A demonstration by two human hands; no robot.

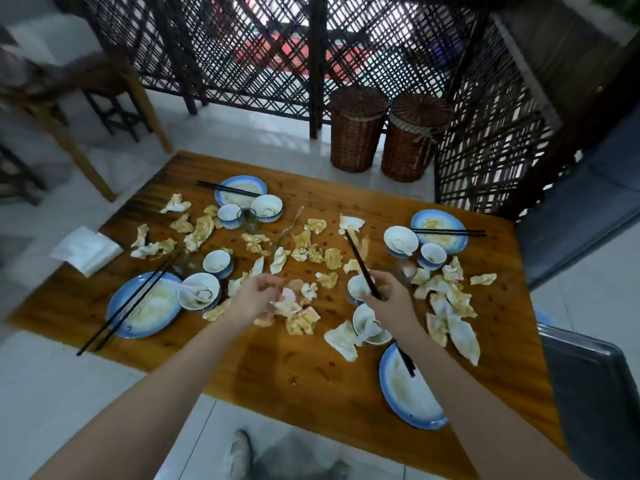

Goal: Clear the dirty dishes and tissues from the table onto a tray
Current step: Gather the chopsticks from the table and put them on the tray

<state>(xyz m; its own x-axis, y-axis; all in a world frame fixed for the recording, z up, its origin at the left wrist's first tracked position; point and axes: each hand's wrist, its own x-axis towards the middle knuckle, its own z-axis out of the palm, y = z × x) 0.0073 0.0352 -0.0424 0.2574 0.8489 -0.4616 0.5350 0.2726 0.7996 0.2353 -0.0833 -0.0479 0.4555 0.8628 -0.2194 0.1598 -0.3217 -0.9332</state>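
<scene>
My right hand (389, 299) pinches the chopsticks (360, 261), which point away from me. My left hand (258, 294) seemingly curls round a tissue (287, 301). The tray (592, 393) lies rightward, nearer my right hand.

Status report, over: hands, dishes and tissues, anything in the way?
Left hand grips crumpled stained tissue. Right hand holds black chopsticks. Blue-rimmed plates, white bowls, more tissues litter wooden table; grey metal tray at right.

Both bare forearms stretch from near to far. The left hand (258, 296) curls round a tissue (289, 303); the right hand (389, 294) pinches chopsticks (360, 259).
</scene>
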